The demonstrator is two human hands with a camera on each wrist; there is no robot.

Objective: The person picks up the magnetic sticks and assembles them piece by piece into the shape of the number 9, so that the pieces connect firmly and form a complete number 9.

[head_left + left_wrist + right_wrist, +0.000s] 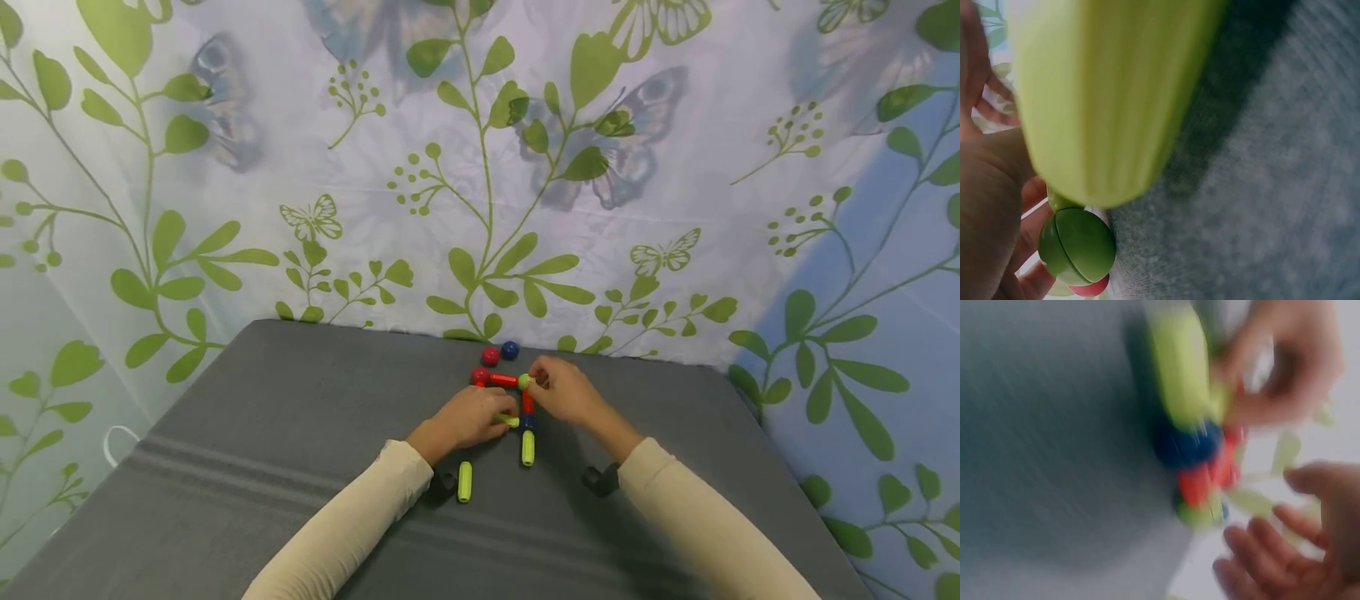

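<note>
My left hand [468,417] pinches a short yellow-green rod [510,421], whose end points toward a blue ball [528,422]. A green ball [1077,247] lies by the left fingers in the left wrist view. My right hand [566,390] is beside another green ball [524,382]; in the right wrist view its fingers [1260,540] are spread, holding nothing. A red rod [503,380] links that green ball to a red ball [479,376]. Another red rod [528,402] runs down to the blue ball, with a yellow-green rod [528,448] extending nearer me.
A loose yellow-green rod [465,482] lies below my left hand and looms large in the left wrist view. Behind the joined pieces sit a second red ball [490,357] and a second blue ball [510,349]. The grey table [300,433] meets a leaf-patterned curtain [420,250].
</note>
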